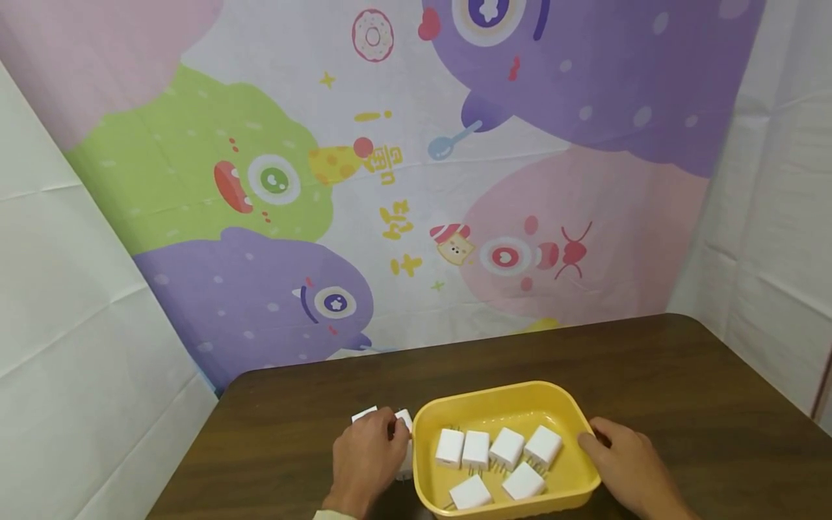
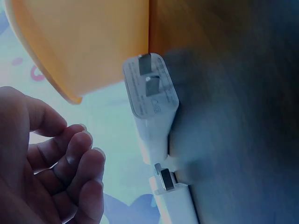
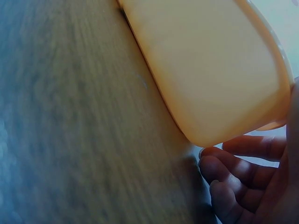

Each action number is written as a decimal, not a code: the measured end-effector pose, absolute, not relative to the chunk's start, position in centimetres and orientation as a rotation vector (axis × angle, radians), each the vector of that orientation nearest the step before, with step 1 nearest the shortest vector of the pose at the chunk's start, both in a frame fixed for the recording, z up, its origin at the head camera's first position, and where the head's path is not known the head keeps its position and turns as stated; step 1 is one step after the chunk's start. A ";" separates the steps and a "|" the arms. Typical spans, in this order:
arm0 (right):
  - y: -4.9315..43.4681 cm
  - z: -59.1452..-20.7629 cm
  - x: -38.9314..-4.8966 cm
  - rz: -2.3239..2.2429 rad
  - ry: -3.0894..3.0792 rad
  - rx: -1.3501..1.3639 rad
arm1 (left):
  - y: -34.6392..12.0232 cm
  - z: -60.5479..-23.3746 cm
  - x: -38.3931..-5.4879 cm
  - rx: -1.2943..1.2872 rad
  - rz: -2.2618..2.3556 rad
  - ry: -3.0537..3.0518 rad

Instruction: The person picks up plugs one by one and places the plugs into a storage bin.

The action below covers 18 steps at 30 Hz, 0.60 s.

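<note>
A yellow plastic bin (image 1: 500, 419) sits on the table with several white plug-in chargers (image 1: 476, 449) inside, metal prongs showing. My right hand (image 1: 630, 462) holds the bin's right end, thumb at the rim and fingers along the outside wall. Left of the bin, my left hand (image 1: 370, 455) hovers over more white chargers, partly hiding them. In the left wrist view its loosely curled fingers (image 2: 91, 163) are empty, apart from a charger (image 2: 152, 93) standing with two flat prongs toward the camera. Another charger (image 2: 175, 205) lies just beyond that one.
The dark wooden table (image 1: 702, 404) reaches back to a hanging cloth (image 1: 416, 180) printed with cartoon monsters. White sheets (image 1: 71, 289) hang along both sides.
</note>
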State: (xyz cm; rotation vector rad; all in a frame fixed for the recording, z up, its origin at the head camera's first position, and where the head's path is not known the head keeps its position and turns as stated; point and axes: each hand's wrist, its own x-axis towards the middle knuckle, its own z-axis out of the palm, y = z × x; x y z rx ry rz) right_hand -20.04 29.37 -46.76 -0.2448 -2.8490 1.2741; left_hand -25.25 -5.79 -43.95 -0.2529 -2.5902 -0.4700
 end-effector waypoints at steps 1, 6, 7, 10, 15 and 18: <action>29.4 -46.8 -20.1 1.271 -2.851 -0.246 | -5.8 -44.0 -25.4 -0.251 -0.468 -2.593; 29.4 -46.9 -20.1 1.271 -2.844 -0.250 | -6.1 -44.1 -25.7 -0.245 -0.458 -2.629; 29.3 -46.9 -20.1 1.272 -2.843 -0.249 | -6.1 -44.2 -25.8 -0.242 -0.456 -2.638; 29.3 -46.9 -20.1 1.282 -2.843 -0.251 | -6.3 -44.3 -26.0 -0.243 -0.447 -2.659; 29.4 -46.9 -20.1 1.302 -2.839 -0.260 | -6.5 -44.6 -26.6 -0.255 -0.424 -2.665; 29.3 -46.9 -20.1 1.319 -2.832 -0.262 | -6.5 -44.8 -26.8 -0.249 -0.393 -2.686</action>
